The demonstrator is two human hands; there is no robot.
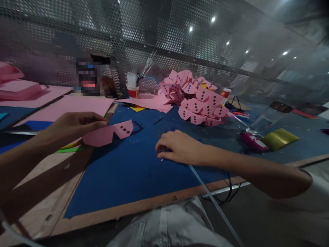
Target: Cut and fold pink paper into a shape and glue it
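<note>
My left hand [74, 125] is closed on the upper left edge of a pink paper cutout [102, 135]. The cutout has angular scalloped edges and dark diamond shapes on its right end, and hangs just above the blue mat [123, 178]. My right hand [180, 147] rests low over the middle of the mat, its fingers curled down. What lies in those fingers, if anything, is hidden. A tiny pink scrap [161, 160] sits below its fingertips. From under the right wrist a pale translucent rod or cord [213, 200] runs over the table edge.
Similar pink cutouts form a heap [197, 97] at the back. Behind stands a paper cup [132, 90] with sticks. At the right are a clear jar [269, 118], a magenta object [254, 142] and a gold packet [280, 139]. Scissors [22, 132] lie left, beside pink sheets [69, 108].
</note>
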